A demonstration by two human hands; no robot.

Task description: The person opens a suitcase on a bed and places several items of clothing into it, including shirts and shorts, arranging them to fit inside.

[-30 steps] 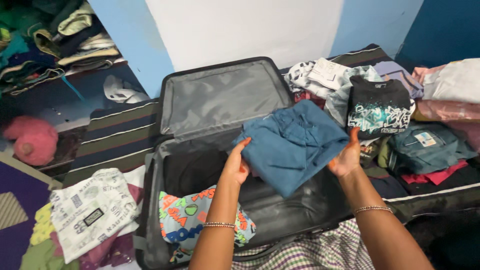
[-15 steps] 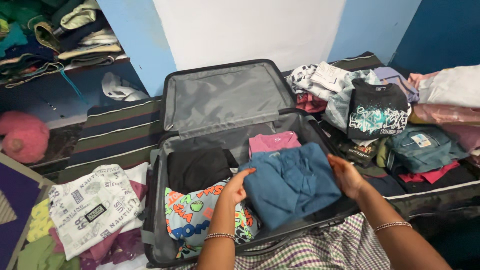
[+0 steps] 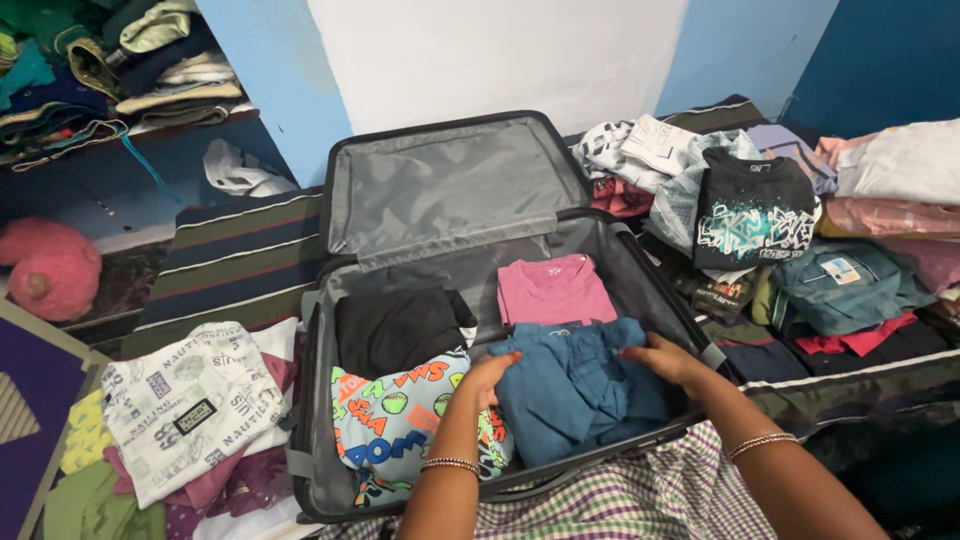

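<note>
Left hand (image 3: 492, 372) flat, fingers loosely spread, resting on left edge of folded blue garment (image 3: 580, 385). Right hand (image 3: 668, 362) same: open palm pressing down on the right side, no pinch. Neither hand grips; both lie on the cloth.

Blue garment sits in front-right corner of the open suitcase (image 3: 312, 400), just in front of a pink top (image 3: 555, 288) and touching it. To its left: cartoon-print shirt (image 3: 395, 425), with a black garment (image 3: 395, 328) behind that. Suitcase lid (image 3: 445, 185) leans open against the wall.

Progress, judging by layout: bottom layer of the case looks about full, four folded pieces in, only one layer deep. Plenty left outside: pile on the right with a black graphic tee (image 3: 755, 210), teal jacket (image 3: 850, 285), pink and white pieces further right; on the left a white printed shirt (image 3: 180, 405) over purple and green items. Shelf (image 3: 120, 90) top left holds more folded clothes.
</note>
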